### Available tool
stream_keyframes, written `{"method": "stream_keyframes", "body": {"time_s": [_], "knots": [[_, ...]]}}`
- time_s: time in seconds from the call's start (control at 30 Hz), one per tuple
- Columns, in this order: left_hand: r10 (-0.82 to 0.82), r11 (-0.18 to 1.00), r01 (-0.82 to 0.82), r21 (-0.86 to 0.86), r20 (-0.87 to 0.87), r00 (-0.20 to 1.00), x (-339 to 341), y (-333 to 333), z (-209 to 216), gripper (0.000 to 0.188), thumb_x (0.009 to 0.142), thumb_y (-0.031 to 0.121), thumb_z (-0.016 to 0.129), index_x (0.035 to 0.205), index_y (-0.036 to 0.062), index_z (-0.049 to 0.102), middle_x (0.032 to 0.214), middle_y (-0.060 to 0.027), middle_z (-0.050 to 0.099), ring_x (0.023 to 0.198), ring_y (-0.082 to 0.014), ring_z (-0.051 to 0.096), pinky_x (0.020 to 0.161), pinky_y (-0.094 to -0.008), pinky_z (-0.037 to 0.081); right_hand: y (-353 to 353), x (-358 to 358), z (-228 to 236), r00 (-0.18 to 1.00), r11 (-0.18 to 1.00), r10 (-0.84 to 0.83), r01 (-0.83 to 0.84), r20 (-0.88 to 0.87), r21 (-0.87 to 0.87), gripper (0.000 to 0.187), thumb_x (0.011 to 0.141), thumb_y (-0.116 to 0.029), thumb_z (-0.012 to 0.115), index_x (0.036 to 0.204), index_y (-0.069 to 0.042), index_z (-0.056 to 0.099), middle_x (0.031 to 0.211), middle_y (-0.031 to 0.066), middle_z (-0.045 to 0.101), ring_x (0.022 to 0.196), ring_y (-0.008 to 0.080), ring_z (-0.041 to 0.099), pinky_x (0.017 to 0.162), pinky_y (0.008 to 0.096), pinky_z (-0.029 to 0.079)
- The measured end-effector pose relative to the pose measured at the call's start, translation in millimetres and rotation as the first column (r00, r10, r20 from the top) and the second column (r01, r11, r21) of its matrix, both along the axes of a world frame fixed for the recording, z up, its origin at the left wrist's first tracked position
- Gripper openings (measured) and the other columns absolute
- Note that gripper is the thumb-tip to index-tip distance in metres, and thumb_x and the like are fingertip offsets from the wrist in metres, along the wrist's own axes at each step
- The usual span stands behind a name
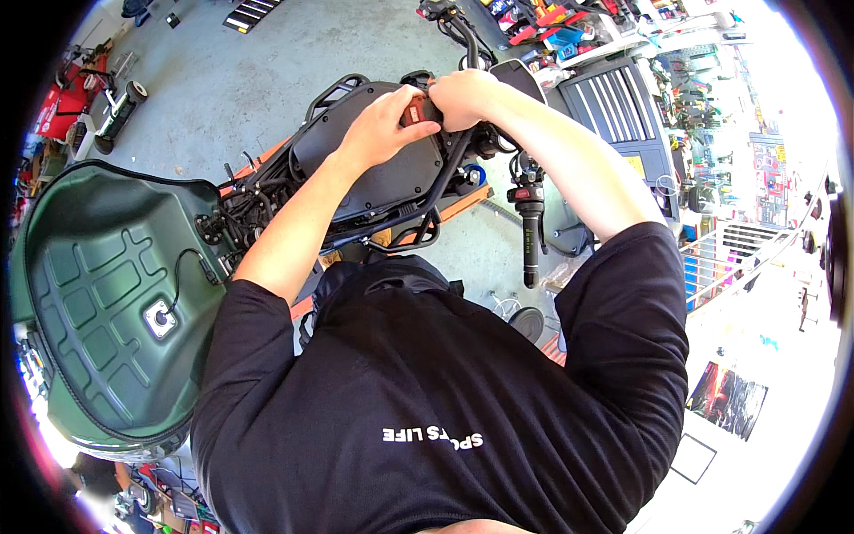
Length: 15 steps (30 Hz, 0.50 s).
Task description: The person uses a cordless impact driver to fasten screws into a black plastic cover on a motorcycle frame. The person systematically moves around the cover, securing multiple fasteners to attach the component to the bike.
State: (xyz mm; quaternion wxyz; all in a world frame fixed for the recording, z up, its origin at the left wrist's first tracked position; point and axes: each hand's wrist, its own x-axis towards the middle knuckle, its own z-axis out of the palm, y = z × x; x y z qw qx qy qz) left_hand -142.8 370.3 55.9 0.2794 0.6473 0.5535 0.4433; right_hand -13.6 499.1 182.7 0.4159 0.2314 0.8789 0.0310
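Both my hands are over the far end of a black panel (pixel 378 165) on the frame of a two-wheeler. A small reddish-brown block with a dark end (pixel 418 112) sits between them. My left hand (pixel 382 131) has its thumb and fingers curled about this block. Just right of it, my right hand (pixel 464 98) is closed in a fist against the block's dark end. What lies inside that fist is hidden. Close by my right forearm, a handlebar with a black grip (pixel 531 236) sticks out toward me.
A big green moulded shell (pixel 107 294) with a cable inside stands open at my left. Dark tubes (pixel 431 200) edge the frame. A grey tool cabinet (pixel 614 107) and crowded shelves are at the far right. Red wheeled equipment (pixel 67 107) stands at the far left.
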Motion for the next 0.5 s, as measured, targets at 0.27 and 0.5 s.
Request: {"method": "stream_keyframes", "body": {"time_s": [0.27,0.5], "knots": [[0.053,0.999,-0.053,-0.011,0.028,0.998,10.9,-2.7,-0.8,0.074,0.097,0.068,0.081,0.138,0.0084,0.067,0.119,-0.0170,0.076,0.113,-0.0357,0.073,0.101,-0.0465,0.057,-1.7,18.7,0.9,0.996,1.000,-0.017,0.015,-0.092,-0.014,0.032,0.089,-0.022,0.075,0.112,-0.001,0.084,0.116,0.0211,0.084,0.114,0.0384,0.081,0.098,0.0495,0.066],[0.122,0.992,-0.117,-0.050,0.130,0.984,4.1,2.7,-1.8,0.071,0.099,0.067,0.080,0.136,0.0077,0.070,0.114,-0.0158,0.075,0.108,-0.0325,0.073,0.097,-0.0442,0.058,-5.0,0.0,18.8,0.996,0.999,-0.037,0.038,-0.076,0.002,0.039,0.091,-0.019,0.071,0.123,-0.001,0.083,0.124,0.0210,0.083,0.120,0.0375,0.080,0.103,0.0492,0.064]]}}
